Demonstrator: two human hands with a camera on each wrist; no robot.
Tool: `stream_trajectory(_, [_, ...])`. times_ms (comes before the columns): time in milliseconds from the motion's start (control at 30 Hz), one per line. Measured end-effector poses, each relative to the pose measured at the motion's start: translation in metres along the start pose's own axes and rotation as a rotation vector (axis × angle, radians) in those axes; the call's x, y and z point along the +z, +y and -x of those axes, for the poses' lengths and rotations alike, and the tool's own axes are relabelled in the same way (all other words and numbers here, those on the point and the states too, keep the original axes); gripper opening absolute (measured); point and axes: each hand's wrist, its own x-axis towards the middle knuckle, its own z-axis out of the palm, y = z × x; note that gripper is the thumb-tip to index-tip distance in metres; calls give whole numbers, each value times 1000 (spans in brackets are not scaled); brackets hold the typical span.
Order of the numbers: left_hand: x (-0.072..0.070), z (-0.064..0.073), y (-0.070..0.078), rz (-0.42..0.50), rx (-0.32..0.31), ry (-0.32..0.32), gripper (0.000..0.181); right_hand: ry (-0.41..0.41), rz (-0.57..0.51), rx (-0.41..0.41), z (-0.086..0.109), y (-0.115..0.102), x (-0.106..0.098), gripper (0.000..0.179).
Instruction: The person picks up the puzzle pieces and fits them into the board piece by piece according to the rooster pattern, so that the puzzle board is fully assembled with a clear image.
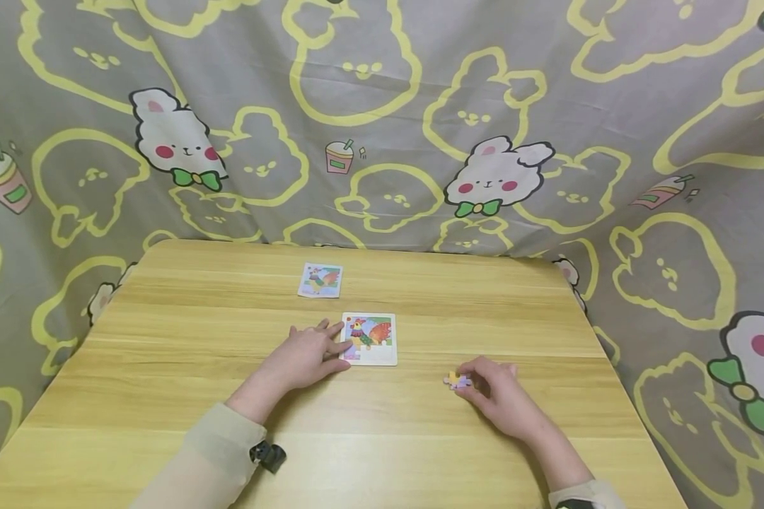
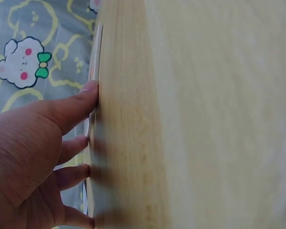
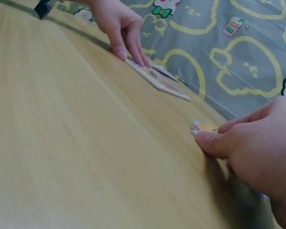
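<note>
A small square jigsaw puzzle in a white frame lies on the table, showing a colourful rooster. Its lower right part is bare white. My left hand rests at the puzzle's left side with fingers spread, fingertips on its edge and thumb by the lower left corner. To the right of the puzzle, my right hand pinches a yellow and purple jigsaw piece between thumb and fingers. The right wrist view shows this jigsaw piece close over the tabletop, partly hidden by the fingers.
A printed picture card with the same rooster lies behind the puzzle, slightly to the left. The wooden table runs back to a grey curtain with rabbit prints, which also hangs along both sides.
</note>
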Motion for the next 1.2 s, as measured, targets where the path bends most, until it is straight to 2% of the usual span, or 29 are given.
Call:
stream_trajectory(167, [1,0,-1,-7,0,-3,48,-3,55,-30,1,-2,1,30])
stream_trajectory(400, [1,0,-1,1,-8,-6,48,39,322,-165,-2,1,2,32])
stream_trajectory(500, [2,0,-1,8,-7,-2,47,54,365,-212,-4,3,2,32])
stream_trajectory(600, [2,0,-1,9,-10,0,47,51,343,-231,-7,5,1,34])
stream_trajectory(667, [1,0,-1,10,-13,-2,47,32,301,-214,-8,6,-1,36])
stream_trajectory(800, [0,0,0,12,-11,-3,47,-29,161,-100,-9,6,-4,37])
stream_trajectory(900, [0,0,0,11,-6,-2,47,-46,80,-41,-9,6,-6,35])
stream_trajectory(1200, [0,0,1,6,-7,4,47,-28,-5,-41,-13,5,-6,35])
